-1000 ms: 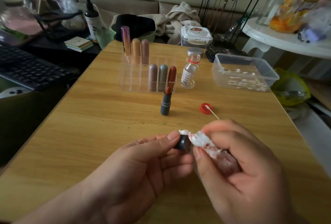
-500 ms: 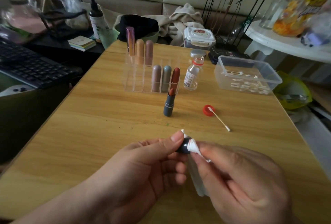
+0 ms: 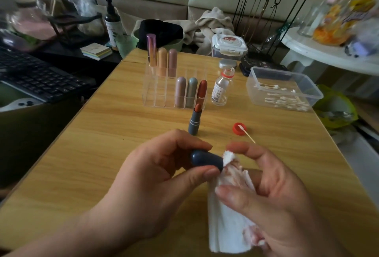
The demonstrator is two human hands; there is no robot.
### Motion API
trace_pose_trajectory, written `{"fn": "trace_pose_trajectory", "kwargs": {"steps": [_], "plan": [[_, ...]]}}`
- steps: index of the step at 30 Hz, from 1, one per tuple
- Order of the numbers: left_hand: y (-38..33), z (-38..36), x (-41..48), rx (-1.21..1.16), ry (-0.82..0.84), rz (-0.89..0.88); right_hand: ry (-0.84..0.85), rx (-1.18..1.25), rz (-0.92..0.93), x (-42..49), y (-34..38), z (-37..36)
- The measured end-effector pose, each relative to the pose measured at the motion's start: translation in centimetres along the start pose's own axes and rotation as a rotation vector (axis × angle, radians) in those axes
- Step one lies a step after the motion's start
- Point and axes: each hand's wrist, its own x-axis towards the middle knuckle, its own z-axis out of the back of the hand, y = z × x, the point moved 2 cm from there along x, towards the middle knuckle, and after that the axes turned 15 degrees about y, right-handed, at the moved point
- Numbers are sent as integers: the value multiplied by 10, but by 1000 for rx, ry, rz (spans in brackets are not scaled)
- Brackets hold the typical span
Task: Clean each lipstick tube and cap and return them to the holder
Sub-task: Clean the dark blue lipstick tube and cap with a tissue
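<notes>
Slate-blue cap [image 3: 207,159] held sideways above the near half of the surface [image 3: 102,154], pinched between the thumb and fingers of the left hand [image 3: 155,185]. Its open end touches a white, pink-stained tissue [image 3: 227,221], which the fingers of the right hand [image 3: 272,191] grasp. The matching lipstick tube [image 3: 194,121] stands upright and uncapped near the middle of the surface, just beside the front of the clear holder [image 3: 155,92]. Six capped lipsticks stand in the holder, three in its back row and three in its front row. A small glass bottle [image 3: 221,88] stands just beside the holder's right side. Toward the right edge lies a red lid [image 3: 238,129] with one tip of a cotton swab [image 3: 249,136] resting in it. A clear tub [image 3: 249,84] of swabs sits near the far right corner.
</notes>
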Motion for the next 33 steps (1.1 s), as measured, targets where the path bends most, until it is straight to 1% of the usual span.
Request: {"fn": "trace_pose_trajectory", "kwargs": {"steps": [3,5,6,8,9,11,13,15,16,18,20,21,22,23,24,25,26,28,29,30,31,32,33], "plan": [[1,5,7,-248,101,209,-73,-248,81,0,6,-2],[1,7,8,-300,174,299,-129,-387,169,-1,5,-3],[-1,7,8,-344,214,322,-153,-484,245,-3,3,-3],[-6,3,8,-479,279,396,-164,-710,398,-5,1,-1],[-7,1,8,-537,303,470,-156,-792,457,-6,2,-1],[-8,-4,5,-579,386,648,-143,-920,522,-8,4,3],[-8,-8,1,-632,450,757,-165,-1068,553,-10,6,5],[-8,-13,-1,-776,399,760,-167,-1100,565,-11,2,4],[-8,-15,-2,-832,356,734,-155,-1045,545,-11,0,1],[-7,-20,-3,-857,295,645,-165,-814,406,-9,-2,-5],[-4,-24,-4,-793,269,560,-153,-539,201,-8,-4,-7],[-2,-23,-4,-693,258,517,-104,-415,124,-6,-4,-6],[1,-21,-5,-494,252,448,-48,-297,80,-4,-2,-4],[3,-16,-7,-189,242,340,3,-178,50,-3,0,-2],[5,-10,-9,155,231,203,32,-71,15,-2,1,1],[5,-6,-11,440,228,57,55,2,-22,-2,2,4],[5,-4,-11,619,232,-47,76,38,-51,-2,2,6],[3,-4,-8,735,238,-178,101,61,-53,-1,5,9],[4,-6,-6,755,225,-218,109,48,-33,-1,7,9],[3,-7,-5,751,212,-215,107,11,-9,-1,10,10],[2,-7,-4,720,200,-172,96,-58,22,-1,12,11],[0,-7,-3,645,193,-85,70,-157,51,-1,12,12],[-1,-4,-2,513,207,38,34,-268,80,-3,12,12]]}}
